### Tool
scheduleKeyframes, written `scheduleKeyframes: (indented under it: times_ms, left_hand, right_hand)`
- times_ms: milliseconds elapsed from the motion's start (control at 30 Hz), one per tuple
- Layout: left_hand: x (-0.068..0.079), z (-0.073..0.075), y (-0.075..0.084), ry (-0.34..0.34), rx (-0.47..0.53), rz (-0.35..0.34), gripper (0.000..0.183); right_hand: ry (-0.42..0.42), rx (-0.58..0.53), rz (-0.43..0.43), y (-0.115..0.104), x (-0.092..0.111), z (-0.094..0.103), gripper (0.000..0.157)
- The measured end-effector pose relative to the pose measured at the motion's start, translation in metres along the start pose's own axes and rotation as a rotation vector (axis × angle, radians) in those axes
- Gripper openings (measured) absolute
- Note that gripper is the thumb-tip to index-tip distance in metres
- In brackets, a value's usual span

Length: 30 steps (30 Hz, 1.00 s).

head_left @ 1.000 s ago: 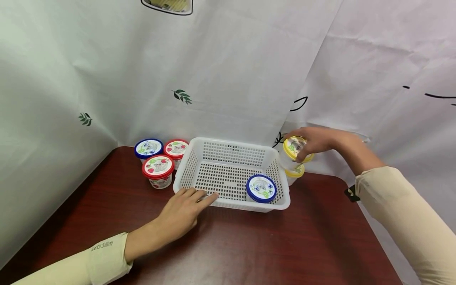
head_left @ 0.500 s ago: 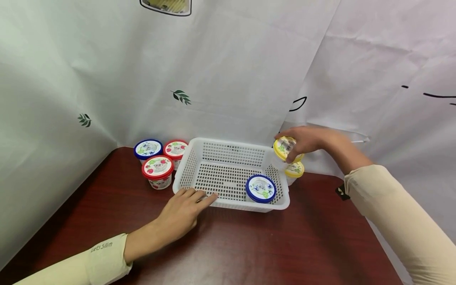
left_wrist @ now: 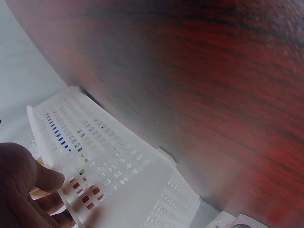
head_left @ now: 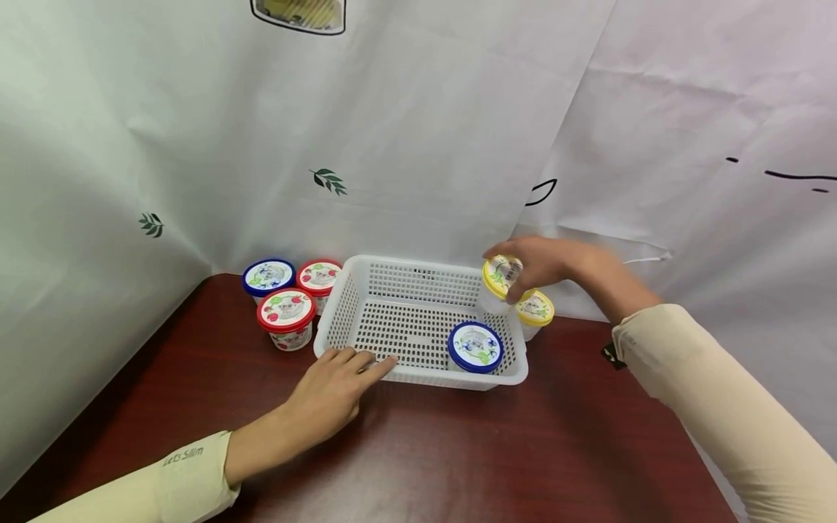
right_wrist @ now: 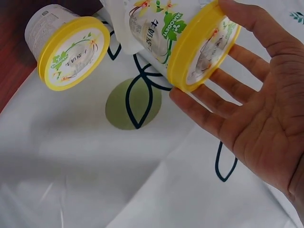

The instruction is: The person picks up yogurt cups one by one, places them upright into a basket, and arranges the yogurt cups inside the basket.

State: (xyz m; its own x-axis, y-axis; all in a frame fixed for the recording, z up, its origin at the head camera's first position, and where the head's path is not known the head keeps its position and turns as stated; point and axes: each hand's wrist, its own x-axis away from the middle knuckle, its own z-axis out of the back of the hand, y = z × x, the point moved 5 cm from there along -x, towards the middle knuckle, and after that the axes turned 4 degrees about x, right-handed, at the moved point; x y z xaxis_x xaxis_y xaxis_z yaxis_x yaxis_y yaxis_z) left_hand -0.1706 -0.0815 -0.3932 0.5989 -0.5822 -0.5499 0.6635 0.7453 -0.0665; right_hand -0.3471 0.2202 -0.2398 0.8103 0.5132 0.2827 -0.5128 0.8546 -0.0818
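A white perforated plastic basket (head_left: pixel 418 376) stands on the table, with a blue-lidded tub (head_left: pixel 476 347) upright in its right front corner. My left hand (head_left: pixel 330 392) rests on the basket's front rim, left of its middle; in the left wrist view the thumb and fingers (left_wrist: pixel 50 180) lie at that rim. My right hand (head_left: pixel 543 265) grips a yellow-lidded ice-cream-style tub (head_left: pixel 502 276) by its lid, over the basket's back right corner. The right wrist view shows thumb and fingertips spread round the yellow lid (right_wrist: pixel 204 52). Another yellow-lidded tub (head_left: pixel 535 311) stands just outside the basket's right side.
Left of the basket stand two red-lidded tubs (head_left: pixel 286 312) and a blue-lidded tub (head_left: pixel 269 276), close together. A white printed cloth (head_left: pixel 418 145) hangs behind the dark red wooden table (head_left: pixel 418 450), close to the basket's back.
The right hand has carried the yellow-lidded tub leftward, from above the other yellow-lidded tub to over the basket's right back corner. The left hand has stayed on the rim.
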Motion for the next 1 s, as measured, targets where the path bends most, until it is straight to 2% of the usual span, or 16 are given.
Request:
scheduleKeyframes:
  times_ms: [367,600,1000]
  left_hand:
    - [0.001,-0.001,0.000,-0.026,-0.007,0.012,0.064]
    - [0.000,0.000,-0.001,-0.022,-0.010,0.010,0.065]
    - [0.000,0.000,0.000,-0.034,-0.016,0.017,0.065]
  right_hand:
    - [-0.027,0.029,0.013,-0.012,-0.009,-0.011,0.096]
    - [-0.004,0.036,0.054,-0.019,-0.017,-0.016,0.095]
    - [-0.020,0.044,0.013,-0.021,-0.025,-0.029,0.094]
